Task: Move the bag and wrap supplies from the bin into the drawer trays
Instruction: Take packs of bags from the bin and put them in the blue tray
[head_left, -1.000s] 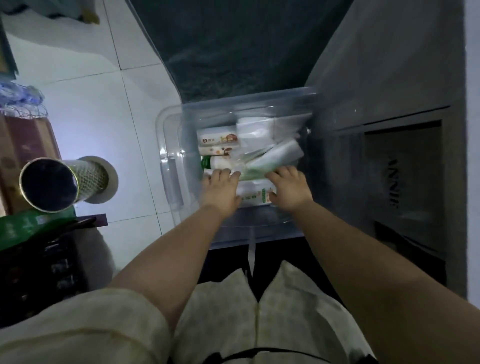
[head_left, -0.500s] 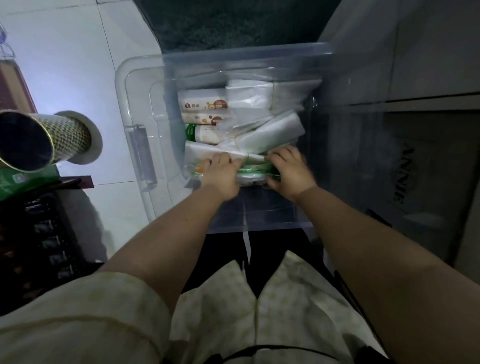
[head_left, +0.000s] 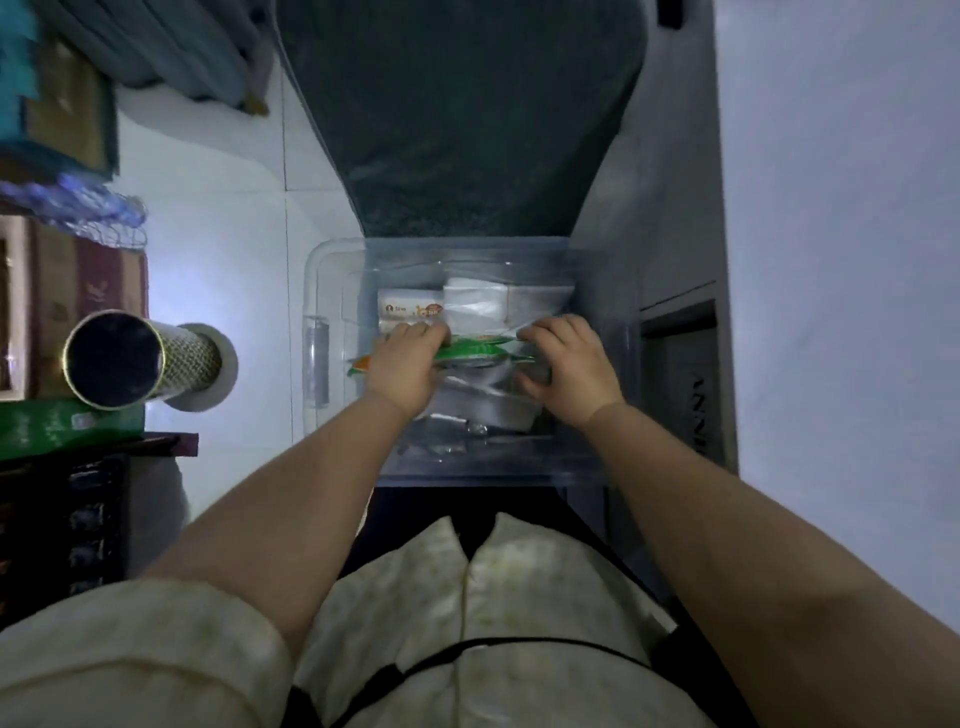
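Left hand and right hand both grasping ends of green-printed packet, held over near half of clear bin. Remaining white packs at bin's far edge.

Risk: slippery film, fingertip grip only; packet may slide out or sag mid-span. Loose wrap underneath could drag up with it.

Bin on tiled floor, dark mat beyond far edge. Dark cabinet opening right of bin; drawer trays not seen. Cylindrical stand left. Lighting dim.
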